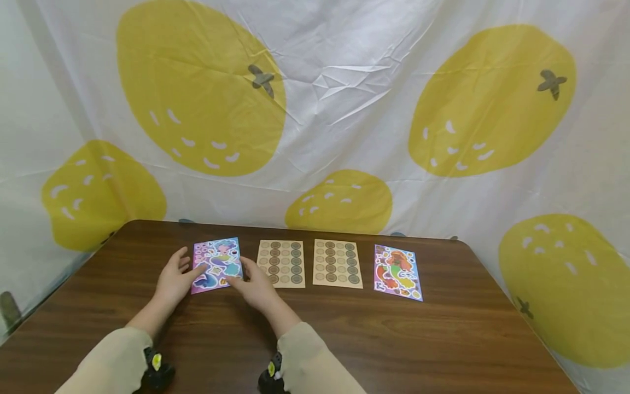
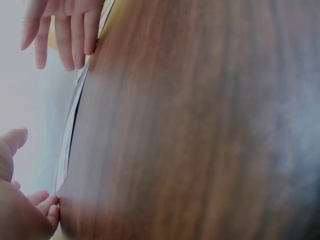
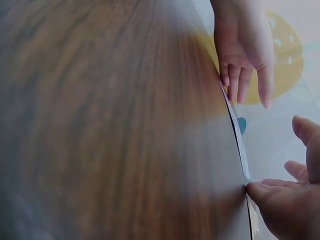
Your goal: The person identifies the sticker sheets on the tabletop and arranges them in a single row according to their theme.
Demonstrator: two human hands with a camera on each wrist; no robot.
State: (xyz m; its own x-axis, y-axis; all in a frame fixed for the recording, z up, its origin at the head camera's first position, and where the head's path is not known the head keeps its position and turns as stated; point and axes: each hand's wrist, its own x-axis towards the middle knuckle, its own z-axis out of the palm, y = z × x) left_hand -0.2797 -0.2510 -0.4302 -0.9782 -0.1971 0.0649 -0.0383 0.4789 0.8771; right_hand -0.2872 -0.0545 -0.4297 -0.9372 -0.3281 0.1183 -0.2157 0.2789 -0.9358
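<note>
A purple-blue mermaid sticker sheet (image 1: 216, 265) lies at the left of the row on the table, between both hands. My left hand (image 1: 173, 278) is at its left edge, fingers loosely extended and thumb over the sheet. My right hand (image 1: 257, 285) is at its right side, the thumb reaching over the lower right corner. In the left wrist view the sheet shows only as a thin edge (image 2: 70, 132), with relaxed fingers at both ends. The right wrist view shows the same edge (image 3: 238, 137); whether several sheets are stacked there I cannot tell.
Two beige sheets of round stickers, one (image 1: 282, 264) beside my right hand and another (image 1: 337, 264) farther right, lie on the brown wooden table (image 1: 394, 339). A second mermaid sheet (image 1: 397, 272) is at the right. Behind the table hangs a white cloth (image 1: 344, 126) with yellow fruit.
</note>
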